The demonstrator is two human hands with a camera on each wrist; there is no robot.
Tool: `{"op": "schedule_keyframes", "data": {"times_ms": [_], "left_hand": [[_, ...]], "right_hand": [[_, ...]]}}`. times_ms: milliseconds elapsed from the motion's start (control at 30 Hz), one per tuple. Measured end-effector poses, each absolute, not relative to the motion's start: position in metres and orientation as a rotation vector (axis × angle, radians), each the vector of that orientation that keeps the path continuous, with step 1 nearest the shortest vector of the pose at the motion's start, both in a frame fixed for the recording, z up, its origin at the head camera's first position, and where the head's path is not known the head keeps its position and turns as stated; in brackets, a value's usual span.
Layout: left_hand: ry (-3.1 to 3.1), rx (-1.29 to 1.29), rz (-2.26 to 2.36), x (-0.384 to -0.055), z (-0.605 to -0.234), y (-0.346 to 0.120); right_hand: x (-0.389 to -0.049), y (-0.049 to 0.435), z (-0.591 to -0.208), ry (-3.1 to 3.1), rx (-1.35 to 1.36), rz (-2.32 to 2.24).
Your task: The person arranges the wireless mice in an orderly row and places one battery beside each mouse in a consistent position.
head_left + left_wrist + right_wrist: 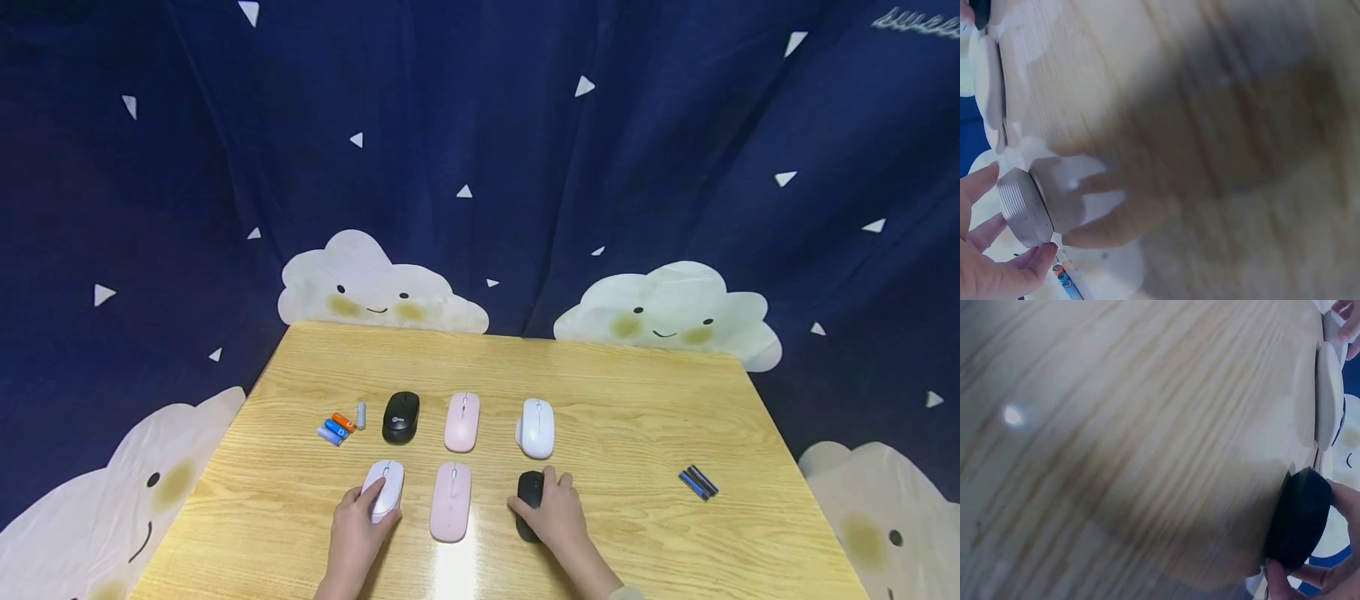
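At the front left of the table, my left hand [358, 527] grips a white computer mouse [387, 482] by its sides, one finger on its top. The left wrist view shows the ribbed end of that white mouse [1024, 208] between thumb and fingers. Further right, my right hand [558, 510] grips a black mouse [530, 490], thumb on its left side and fingers on its right. In the right wrist view the black mouse [1300, 519] appears dark against the table. A pink mouse [451, 502] lies between the two hands.
Behind stand a second black mouse [401, 417], another pink mouse [462, 422] and a white mouse [538, 428], with a white piece at its left. Several batteries [336, 429] lie at the left, and dark blue batteries [698, 482] at the right. A blue curtain [480, 125] hangs behind the table.
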State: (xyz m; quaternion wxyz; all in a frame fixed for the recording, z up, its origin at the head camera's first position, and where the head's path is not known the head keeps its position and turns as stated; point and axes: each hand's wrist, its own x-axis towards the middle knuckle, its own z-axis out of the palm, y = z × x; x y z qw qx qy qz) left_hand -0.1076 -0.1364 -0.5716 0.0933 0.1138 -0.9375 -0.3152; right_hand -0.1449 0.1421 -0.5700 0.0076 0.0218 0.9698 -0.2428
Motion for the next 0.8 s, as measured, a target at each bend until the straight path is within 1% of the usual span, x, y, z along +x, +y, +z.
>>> {"op": "schedule_keyframes", "data": {"times_ms": [333,800], "left_hand": [[-2.817,0.313,-0.957,-0.108,-0.57,-0.14],[-2.818,0.332,-1.022,-0.108,-0.568,-0.141]], "right_hand": [[-0.148,0.156,-0.562,2.822,0.112,-1.021],[-0.148,0.166,-0.566,2.734,0.115,-1.223]]}}
